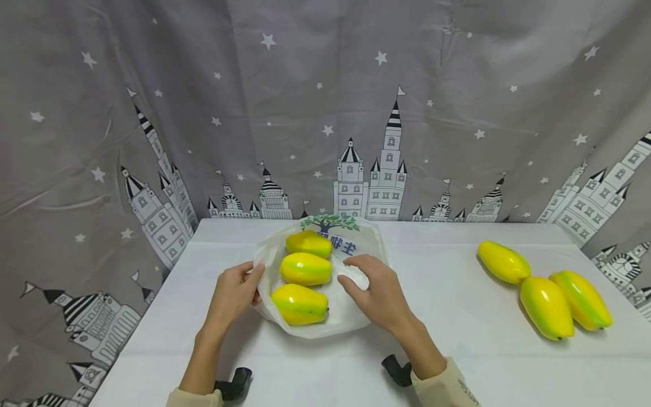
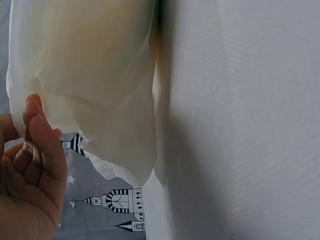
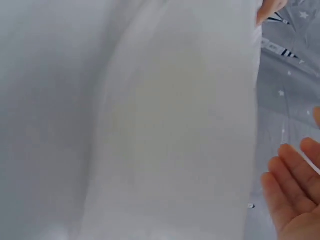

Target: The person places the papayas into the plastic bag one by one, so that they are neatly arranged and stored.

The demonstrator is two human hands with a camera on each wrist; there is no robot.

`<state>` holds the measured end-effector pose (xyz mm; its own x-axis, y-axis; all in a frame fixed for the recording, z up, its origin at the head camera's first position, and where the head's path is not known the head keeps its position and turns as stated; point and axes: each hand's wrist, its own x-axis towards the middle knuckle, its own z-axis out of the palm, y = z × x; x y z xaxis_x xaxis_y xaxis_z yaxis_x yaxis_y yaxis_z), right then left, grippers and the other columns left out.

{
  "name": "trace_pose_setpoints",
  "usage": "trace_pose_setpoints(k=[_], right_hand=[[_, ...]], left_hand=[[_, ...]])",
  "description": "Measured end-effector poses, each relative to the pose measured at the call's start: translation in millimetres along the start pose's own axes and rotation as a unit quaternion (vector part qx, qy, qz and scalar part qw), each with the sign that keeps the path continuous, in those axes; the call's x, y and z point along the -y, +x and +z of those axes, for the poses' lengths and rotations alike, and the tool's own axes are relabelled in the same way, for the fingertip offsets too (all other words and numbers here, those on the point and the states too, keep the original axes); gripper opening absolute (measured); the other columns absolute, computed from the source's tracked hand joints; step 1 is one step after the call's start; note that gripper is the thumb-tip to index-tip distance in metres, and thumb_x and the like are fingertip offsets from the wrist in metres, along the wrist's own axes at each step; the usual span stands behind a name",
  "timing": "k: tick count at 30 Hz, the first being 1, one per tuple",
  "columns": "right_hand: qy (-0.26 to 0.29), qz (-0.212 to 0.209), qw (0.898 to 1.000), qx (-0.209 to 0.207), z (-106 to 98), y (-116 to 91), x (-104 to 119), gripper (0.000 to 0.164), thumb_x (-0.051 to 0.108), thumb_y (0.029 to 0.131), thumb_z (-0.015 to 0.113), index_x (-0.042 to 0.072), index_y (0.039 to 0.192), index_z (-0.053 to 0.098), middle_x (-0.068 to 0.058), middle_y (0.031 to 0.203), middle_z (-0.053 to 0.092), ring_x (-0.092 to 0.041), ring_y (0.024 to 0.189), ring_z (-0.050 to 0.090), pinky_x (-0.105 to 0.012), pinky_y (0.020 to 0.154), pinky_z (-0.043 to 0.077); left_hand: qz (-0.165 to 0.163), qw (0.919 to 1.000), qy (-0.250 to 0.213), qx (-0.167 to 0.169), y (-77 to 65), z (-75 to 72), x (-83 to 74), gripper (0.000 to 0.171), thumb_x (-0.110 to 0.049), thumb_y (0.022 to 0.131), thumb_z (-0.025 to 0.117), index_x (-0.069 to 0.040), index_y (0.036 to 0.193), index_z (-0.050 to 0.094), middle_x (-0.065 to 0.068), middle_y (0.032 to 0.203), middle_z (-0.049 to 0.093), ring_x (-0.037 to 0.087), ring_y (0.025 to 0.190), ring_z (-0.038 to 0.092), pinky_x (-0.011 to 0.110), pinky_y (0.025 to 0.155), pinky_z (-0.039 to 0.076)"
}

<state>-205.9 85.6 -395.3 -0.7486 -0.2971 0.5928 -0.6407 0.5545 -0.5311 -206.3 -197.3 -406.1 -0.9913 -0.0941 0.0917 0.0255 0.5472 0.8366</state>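
Observation:
A white plastic bag (image 1: pixel 351 308) lies open in the middle of the table, a printed tree and dark lettering on its far side. Inside it, three yellow-green papayas (image 1: pixel 305 268) are lined up from back to front along the left part. My left hand (image 1: pixel 235 291) pinches the left rim of the bag between thumb and fingers; the left wrist view shows this pinch on the thin plastic (image 2: pixel 115 110). Over the bag's right side is my right hand (image 1: pixel 376 288), fingers apart and holding nothing. The right wrist view shows its relaxed fingers (image 3: pixel 292 180) beside the bag wall.
Three more papayas (image 1: pixel 546 305) lie together on the right part of the white-covered table (image 1: pixel 447 339). A grey curtain (image 1: pixel 432 56) with castles and stars hangs behind the table. Each wrist carries a black camera mount (image 1: pixel 239 384).

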Motion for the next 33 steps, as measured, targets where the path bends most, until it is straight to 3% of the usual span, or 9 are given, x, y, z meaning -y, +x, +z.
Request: trace_pose_setpoints(k=[11, 18, 25, 33], right_hand=[[-0.015, -0.023, 0.998, -0.061, -16, -7, -18, 0.02, 0.007, 0.083, 0.078, 0.004, 0.101, 0.071, -0.005, 0.098, 0.07, -0.021, 0.092, 0.065, -0.038, 0.08, 0.054], [-0.042, -0.066, 0.991, -0.106, -30, -18, -41, 0.017, 0.003, 0.079, 0.079, 0.002, 0.094, 0.071, -0.007, 0.09, 0.07, -0.02, 0.083, 0.065, -0.038, 0.07, 0.054], [-0.091, -0.018, 0.993, -0.078, -50, -34, -62, 0.021, 0.004, 0.079, 0.078, 0.0, 0.098, 0.07, -0.009, 0.096, 0.07, -0.026, 0.09, 0.066, -0.043, 0.077, 0.054], [-0.131, 0.009, 0.99, -0.058, -65, -46, -75, 0.025, 0.004, 0.079, 0.078, -0.002, 0.102, 0.069, -0.013, 0.099, 0.07, -0.032, 0.093, 0.065, -0.048, 0.08, 0.053]], left_hand=[[-0.003, 1.0, 0.003, 0.002, 0.2, -1.1, -0.7, 0.037, -0.023, 0.104, 0.052, 0.005, 0.127, 0.06, 0.005, 0.06, 0.06, 0.021, 0.053, 0.058, 0.026, 0.052, 0.047], [-0.004, 1.0, 0.002, 0.002, 0.0, -1.8, -1.4, 0.039, -0.023, 0.103, 0.052, 0.006, 0.129, 0.058, 0.005, 0.062, 0.061, 0.021, 0.053, 0.058, 0.026, 0.053, 0.048], [-0.002, 1.0, 0.001, 0.0, 0.1, -1.6, -1.0, 0.039, -0.023, 0.103, 0.053, 0.006, 0.129, 0.059, 0.005, 0.062, 0.061, 0.021, 0.053, 0.058, 0.026, 0.053, 0.048], [-0.007, 1.0, 0.005, 0.002, 0.6, -1.9, -0.4, 0.04, -0.023, 0.103, 0.053, 0.006, 0.129, 0.058, 0.005, 0.061, 0.061, 0.021, 0.053, 0.057, 0.026, 0.052, 0.047]])
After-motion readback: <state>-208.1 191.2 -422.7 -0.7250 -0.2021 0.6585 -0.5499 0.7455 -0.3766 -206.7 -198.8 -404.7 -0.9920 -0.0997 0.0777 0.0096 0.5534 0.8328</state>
